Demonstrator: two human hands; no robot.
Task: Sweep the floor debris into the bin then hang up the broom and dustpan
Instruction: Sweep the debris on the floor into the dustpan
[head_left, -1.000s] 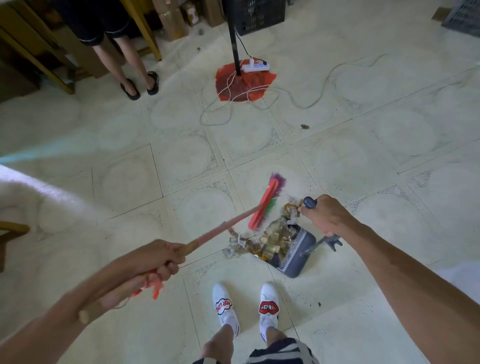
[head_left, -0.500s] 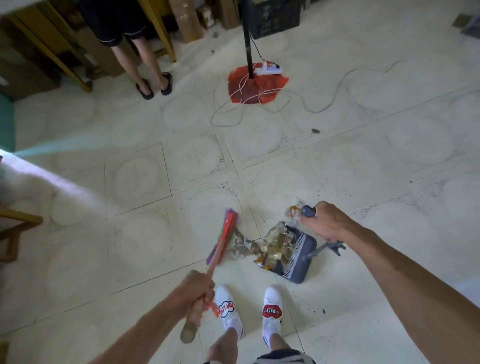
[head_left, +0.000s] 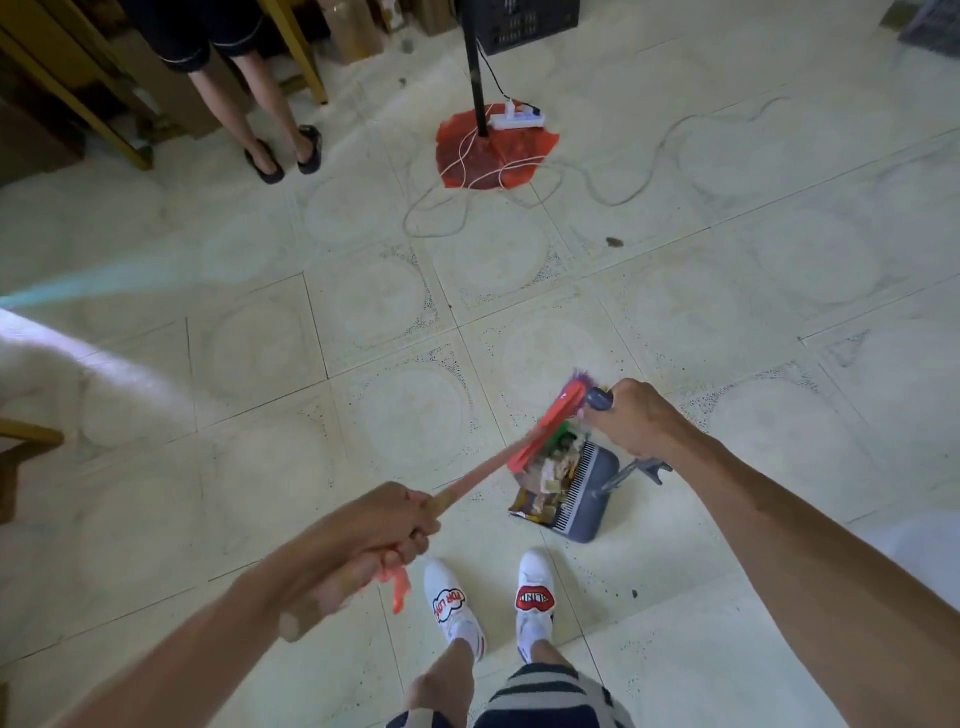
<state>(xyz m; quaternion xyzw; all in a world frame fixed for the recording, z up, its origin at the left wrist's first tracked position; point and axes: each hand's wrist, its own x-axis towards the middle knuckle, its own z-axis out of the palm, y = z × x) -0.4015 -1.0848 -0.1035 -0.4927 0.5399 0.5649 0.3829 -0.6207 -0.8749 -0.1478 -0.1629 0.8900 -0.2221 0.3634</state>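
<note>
One head view is all I have. My left hand has its fingers clamped on the broom handle; my right hand grips the dustpan handle. Debris sits just beyond the broom fingers, at the pan's mouth. A hard stroke could flick wrappers over the lip or tip the pan.

left hand grips broom | right hand grips dustpan

Looks like a storeroom or back room to me: pale tiled floor, cardboard boxes stacked along the top edge, black plastic crate up top, power strip lying on the floor.
</note>
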